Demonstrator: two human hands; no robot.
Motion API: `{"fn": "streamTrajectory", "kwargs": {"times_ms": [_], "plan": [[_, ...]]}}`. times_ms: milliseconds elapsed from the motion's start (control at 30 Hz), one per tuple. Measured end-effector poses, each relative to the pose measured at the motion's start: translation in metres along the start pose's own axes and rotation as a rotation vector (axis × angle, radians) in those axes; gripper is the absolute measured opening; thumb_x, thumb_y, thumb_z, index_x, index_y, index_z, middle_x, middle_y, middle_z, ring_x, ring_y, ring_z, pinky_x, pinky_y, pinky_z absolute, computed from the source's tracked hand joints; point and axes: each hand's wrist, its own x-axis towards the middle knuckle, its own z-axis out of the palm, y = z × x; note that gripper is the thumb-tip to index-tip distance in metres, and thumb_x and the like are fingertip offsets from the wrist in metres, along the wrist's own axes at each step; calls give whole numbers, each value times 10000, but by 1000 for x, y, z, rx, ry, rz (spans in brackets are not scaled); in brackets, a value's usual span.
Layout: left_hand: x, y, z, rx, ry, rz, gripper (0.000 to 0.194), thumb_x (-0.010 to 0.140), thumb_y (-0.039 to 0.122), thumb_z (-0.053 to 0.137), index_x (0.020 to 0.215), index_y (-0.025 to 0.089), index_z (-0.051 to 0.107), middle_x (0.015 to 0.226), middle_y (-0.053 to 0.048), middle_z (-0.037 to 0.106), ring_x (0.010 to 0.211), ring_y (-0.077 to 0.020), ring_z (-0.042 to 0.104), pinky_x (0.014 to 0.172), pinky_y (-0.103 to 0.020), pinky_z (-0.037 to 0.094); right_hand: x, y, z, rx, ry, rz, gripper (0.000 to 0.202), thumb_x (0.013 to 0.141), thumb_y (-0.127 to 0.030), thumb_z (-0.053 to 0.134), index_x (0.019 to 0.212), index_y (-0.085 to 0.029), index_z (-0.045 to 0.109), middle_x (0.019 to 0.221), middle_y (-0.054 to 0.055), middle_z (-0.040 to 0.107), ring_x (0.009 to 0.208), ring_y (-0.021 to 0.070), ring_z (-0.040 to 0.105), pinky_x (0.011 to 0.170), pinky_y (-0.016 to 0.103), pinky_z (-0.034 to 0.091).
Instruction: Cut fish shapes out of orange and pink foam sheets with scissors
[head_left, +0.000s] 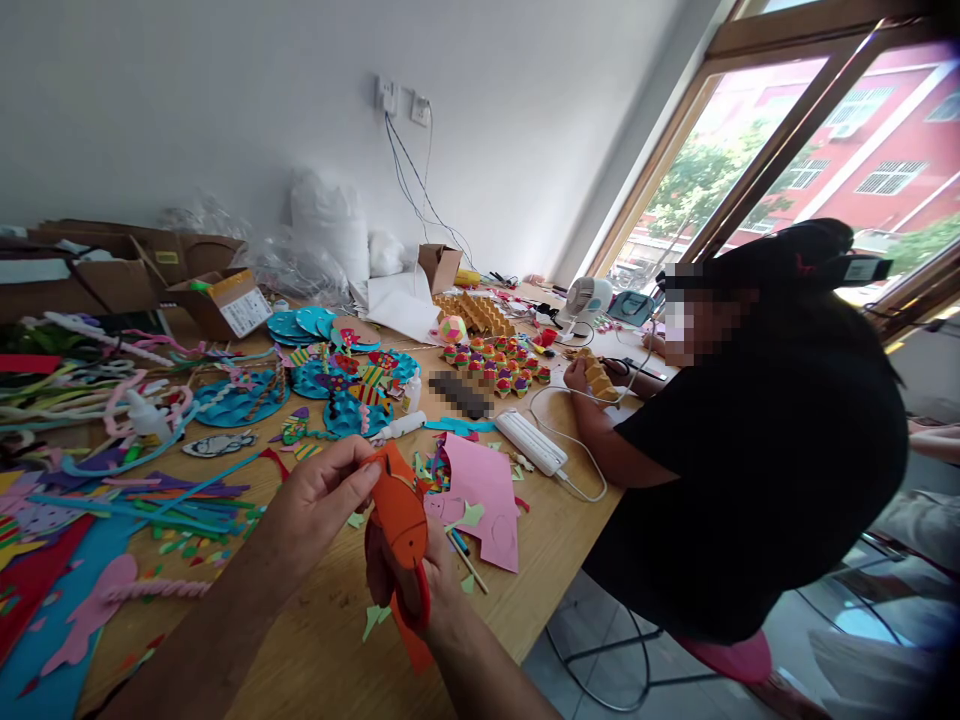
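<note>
In the middle of the view, my left hand (330, 495) pinches the upper edge of an orange paper fish (403, 512) between thumb and fingers. A drawn eye and curved lines show on the fish. Below it, my right hand (444, 585) is closed around red-handled scissors (424, 598); the paper mostly hides their blades. An orange strip (411, 640) hangs under the right hand. Near both hands on the table lie a pink paper sheet (484, 490) with drawn outlines and light green paper scraps (373, 620).
A white power strip (531, 442) lies near the table's right edge, its cable looping past a co-worker in black (772, 430), who handles an egg-carton piece (598, 375). Blue decorated plates (352, 410), glue bottles (148, 415) and coloured paper strips (180, 510) crowd the left and back.
</note>
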Motion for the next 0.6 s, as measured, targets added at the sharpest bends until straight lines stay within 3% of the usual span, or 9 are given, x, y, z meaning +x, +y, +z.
{"fn": "streamTrajectory", "kwargs": {"times_ms": [400,600], "plan": [[-1,0,-5,39,-60,-13,217,855,343,478,708,203,555,646,53,513,627,-125,456,603,-226,398,1,-9,1,-36,18,47,455,737,-611,539,565,-191,512,384,-50,399,359,92,398,349,193,333],[0,-3,-8,5,-107,-19,220,867,348,490,707,212,555,652,59,499,632,-120,442,604,-218,382,0,-3,-3,-9,-2,39,530,725,-690,554,558,-193,475,385,-47,424,339,72,382,351,184,337]]}}
